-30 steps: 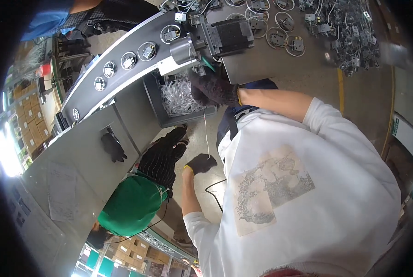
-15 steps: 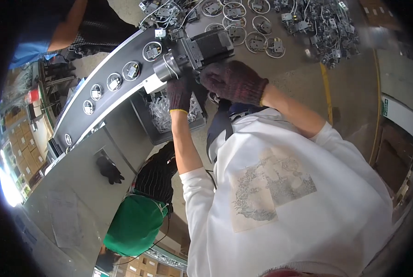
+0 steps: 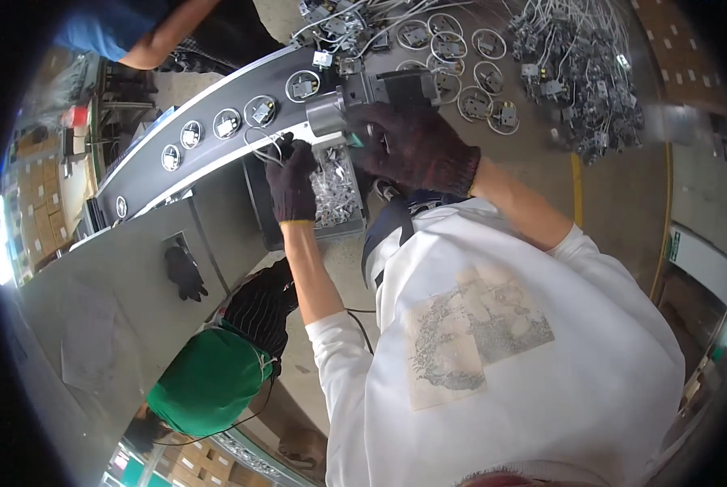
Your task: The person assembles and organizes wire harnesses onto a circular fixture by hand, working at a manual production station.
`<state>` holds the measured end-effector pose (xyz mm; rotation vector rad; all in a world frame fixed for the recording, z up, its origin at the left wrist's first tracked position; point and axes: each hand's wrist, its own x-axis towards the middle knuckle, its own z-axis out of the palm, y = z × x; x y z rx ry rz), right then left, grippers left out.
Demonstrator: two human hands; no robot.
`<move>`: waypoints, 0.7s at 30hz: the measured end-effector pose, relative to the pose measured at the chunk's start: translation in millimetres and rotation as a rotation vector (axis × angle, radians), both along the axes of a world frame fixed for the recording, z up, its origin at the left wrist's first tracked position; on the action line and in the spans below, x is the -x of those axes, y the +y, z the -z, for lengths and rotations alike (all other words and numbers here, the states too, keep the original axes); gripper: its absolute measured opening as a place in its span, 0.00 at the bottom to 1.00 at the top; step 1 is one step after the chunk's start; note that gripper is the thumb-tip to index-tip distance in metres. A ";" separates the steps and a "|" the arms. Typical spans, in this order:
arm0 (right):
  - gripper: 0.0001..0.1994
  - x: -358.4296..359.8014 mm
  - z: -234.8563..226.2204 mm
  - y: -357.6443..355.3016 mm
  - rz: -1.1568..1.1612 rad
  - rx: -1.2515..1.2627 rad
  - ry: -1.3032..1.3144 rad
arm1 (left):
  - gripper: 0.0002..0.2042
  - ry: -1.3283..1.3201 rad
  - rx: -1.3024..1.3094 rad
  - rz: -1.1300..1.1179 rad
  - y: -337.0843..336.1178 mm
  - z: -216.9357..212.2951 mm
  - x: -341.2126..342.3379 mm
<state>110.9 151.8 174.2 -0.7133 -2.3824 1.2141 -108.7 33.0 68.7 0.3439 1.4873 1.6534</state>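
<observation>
My left hand [image 3: 292, 185], in a dark maroon knit glove, is closed on a coiled wire [image 3: 259, 146] over the near edge of the curved conveyor belt [image 3: 148, 180]. Whatever is attached to the wire is mostly covered by the fingers. My right hand [image 3: 420, 150], gloved alike, is curled in front of a black motor [image 3: 397, 86] with a silver cylinder [image 3: 324, 114]. A glint of metal shows by its fingers, but what they hold is unclear. Several small metal lock-like parts, each ringed by a coiled wire [image 3: 227, 123], lie spaced along the belt.
Below the belt sits a grey bin [image 3: 254, 188] of small shiny pieces. Heaps of wired metal parts [image 3: 574, 89] lie at the far right. At the left, a grey metal surface [image 3: 103, 284] carries a black glove [image 3: 185, 274]. A person in a green cap [image 3: 209, 381] is close by; another's arm [image 3: 164, 40] is beyond the belt.
My left hand has moved left from under the cylinder, and a coiled wire now shows in it. My right hand has shifted slightly beside the motor. The whole view has also shifted.
</observation>
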 end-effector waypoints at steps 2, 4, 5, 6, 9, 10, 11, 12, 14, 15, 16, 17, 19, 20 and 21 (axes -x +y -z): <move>0.37 21.3 6.8 3.8 -0.038 -0.200 0.297 | 0.14 0.050 -0.029 0.027 -3.7 -40.5 -17.3; 0.40 40.0 -8.7 0.8 -0.156 -0.142 0.420 | 0.16 0.002 -0.134 0.120 -14.6 -50.1 -28.7; 0.40 43.6 -13.3 1.0 -0.245 0.033 0.387 | 0.19 0.088 -0.149 0.123 -12.5 -79.7 -55.0; 0.40 48.5 -14.8 3.2 -0.259 0.027 0.386 | 0.20 0.623 -0.108 0.208 -13.2 -88.0 -58.1; 0.39 51.4 -26.8 13.9 -0.407 -0.043 0.470 | 0.28 0.928 0.037 0.295 -21.4 -102.7 -62.3; 0.39 47.2 -28.5 18.0 -0.416 -0.042 0.472 | 0.30 0.646 -0.020 0.377 -24.7 -121.4 -59.4; 0.38 42.1 -28.6 22.7 -0.398 -0.145 0.464 | 0.33 0.362 -0.076 0.455 -28.3 -131.8 -55.4; 0.38 38.2 -31.0 25.4 -0.380 -0.249 0.457 | 0.32 0.194 -0.145 0.479 -34.0 -129.6 -50.4; 0.37 29.2 -40.9 27.1 -0.350 -0.316 0.501 | 0.30 0.223 -0.085 0.535 -40.8 -132.0 -42.0; 0.36 24.2 -43.9 28.2 -0.311 -0.388 0.539 | 0.29 0.249 -0.030 0.601 -37.7 -135.6 -39.1; 0.36 19.9 -42.9 27.6 -0.303 -0.391 0.540 | 0.27 0.405 -0.079 0.594 -35.0 -130.0 -36.8; 0.36 15.6 -40.1 26.2 -0.243 -0.400 0.538 | 0.27 0.407 -0.080 0.603 -29.7 -131.1 -35.7; 0.30 6.0 -44.2 30.9 -0.078 -0.516 0.391 | 0.26 1.065 -0.185 0.630 -13.8 -145.9 -35.9; 0.30 5.7 -36.9 31.2 -0.066 -0.515 0.392 | 0.24 1.130 -0.146 0.569 -8.4 -147.5 -42.0; 0.26 4.3 -23.4 28.8 -0.060 -0.058 0.264 | 0.25 1.170 -0.182 0.559 1.5 -150.1 -47.7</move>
